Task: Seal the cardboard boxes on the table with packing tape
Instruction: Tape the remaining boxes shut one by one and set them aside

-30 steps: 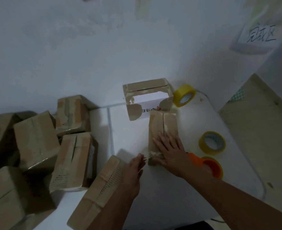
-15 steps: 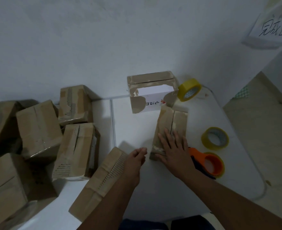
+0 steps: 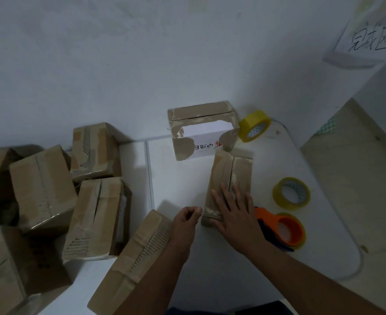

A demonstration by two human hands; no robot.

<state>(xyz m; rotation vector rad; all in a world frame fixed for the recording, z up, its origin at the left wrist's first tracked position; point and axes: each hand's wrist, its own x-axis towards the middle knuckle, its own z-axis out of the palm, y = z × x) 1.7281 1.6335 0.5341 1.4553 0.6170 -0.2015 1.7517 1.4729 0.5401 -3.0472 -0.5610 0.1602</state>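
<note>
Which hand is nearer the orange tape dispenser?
Right. The right hand lies flat on the small box, just beside the orange tape dispenser; the left hand is beyond that box.

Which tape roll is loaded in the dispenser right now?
The nearest roll, in the orange dispenser beside the right hand. The other rolls are loose: one flat farther back, a bright yellow one on edge near the wall.

Right hand (image 3: 235,212) flat on small cardboard box (image 3: 229,178) — left hand (image 3: 185,220) curled just beside.
</note>
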